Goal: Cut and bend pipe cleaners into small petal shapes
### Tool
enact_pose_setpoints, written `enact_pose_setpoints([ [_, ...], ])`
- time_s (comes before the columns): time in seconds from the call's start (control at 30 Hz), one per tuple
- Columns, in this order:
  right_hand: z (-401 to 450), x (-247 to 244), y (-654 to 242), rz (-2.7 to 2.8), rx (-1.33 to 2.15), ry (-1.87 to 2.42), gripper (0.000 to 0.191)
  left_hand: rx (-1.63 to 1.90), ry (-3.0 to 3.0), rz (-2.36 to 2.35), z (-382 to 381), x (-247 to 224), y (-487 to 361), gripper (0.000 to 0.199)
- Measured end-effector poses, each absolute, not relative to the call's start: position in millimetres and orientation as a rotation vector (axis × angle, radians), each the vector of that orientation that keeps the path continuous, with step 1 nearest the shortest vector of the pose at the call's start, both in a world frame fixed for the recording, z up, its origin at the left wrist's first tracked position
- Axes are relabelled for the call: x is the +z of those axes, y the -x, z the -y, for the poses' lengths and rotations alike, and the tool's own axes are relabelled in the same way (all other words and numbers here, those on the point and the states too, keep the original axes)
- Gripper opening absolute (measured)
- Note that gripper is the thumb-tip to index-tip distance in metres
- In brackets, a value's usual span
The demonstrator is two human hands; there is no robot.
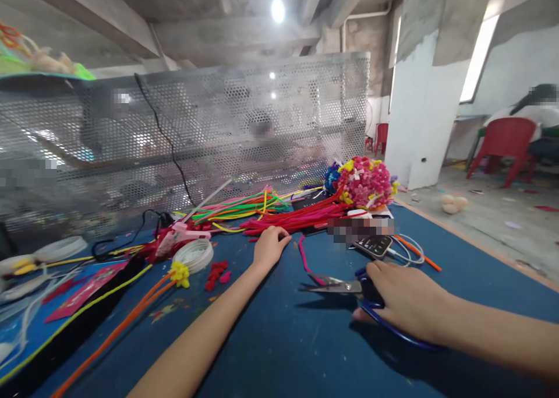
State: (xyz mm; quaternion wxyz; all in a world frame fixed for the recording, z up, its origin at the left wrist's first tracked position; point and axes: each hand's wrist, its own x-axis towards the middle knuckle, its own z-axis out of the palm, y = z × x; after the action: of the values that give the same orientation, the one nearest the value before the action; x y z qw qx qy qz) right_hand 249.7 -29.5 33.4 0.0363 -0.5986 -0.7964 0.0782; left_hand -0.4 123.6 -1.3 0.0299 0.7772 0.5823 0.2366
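Note:
My right hand [393, 296] is closed round the blue handles of a pair of scissors [338, 286], whose blades point left just above the blue table. A magenta fuzzy stem [304, 257] lies curved on the table, its lower end at the blades. My left hand [271, 247] reaches to the near edge of a heap of red and magenta stems [301, 216], thumb and fingers bent; whether anything is between them is hidden. Behind the heap stands a bunch of pink, yellow and blue fuzzy flowers [364, 182].
A phone [373, 245] with a white cable lies beyond my right hand. Left of my left hand are a white tape roll [194, 256], red fuzzy pieces [215, 274] and a yellow flower on orange stems [180, 274]. A perforated metal screen [209, 130] borders the table's back.

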Motion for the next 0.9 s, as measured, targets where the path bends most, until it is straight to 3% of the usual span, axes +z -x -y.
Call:
enact_pose_setpoints([
  [0.3, 17, 39, -268, 2.416, 0.565, 1.76, 0.036, 0.962, -2.329, -1.618, -106, 7, -5, 0.016],
  [0.4, 21, 40, -268, 2.324, 0.463, 1.6, 0.03, 1.074, -2.3, -1.497, -82, 18, -24, 0.019],
  [0.47, 25, 38, -264, 2.237, 0.63, 1.399, 0.031, 1.133, -2.241, -1.315, -59, 24, -43, 0.018],
  [0.57, 30, 29, -258, 1.991, 1.029, 1.191, 0.023, 0.965, -2.234, -0.997, -24, 27, -71, 0.01],
  [0.7, 39, 13, -258, 1.748, 1.289, 1.233, 0.026, 0.837, -2.284, -0.902, 4, 20, -84, 0.003],
  [0.9, 50, 19, -271, 1.914, 1.351, 1.205, 0.025, 0.769, -2.432, -0.698, 12, 15, -83, 0.01],
])
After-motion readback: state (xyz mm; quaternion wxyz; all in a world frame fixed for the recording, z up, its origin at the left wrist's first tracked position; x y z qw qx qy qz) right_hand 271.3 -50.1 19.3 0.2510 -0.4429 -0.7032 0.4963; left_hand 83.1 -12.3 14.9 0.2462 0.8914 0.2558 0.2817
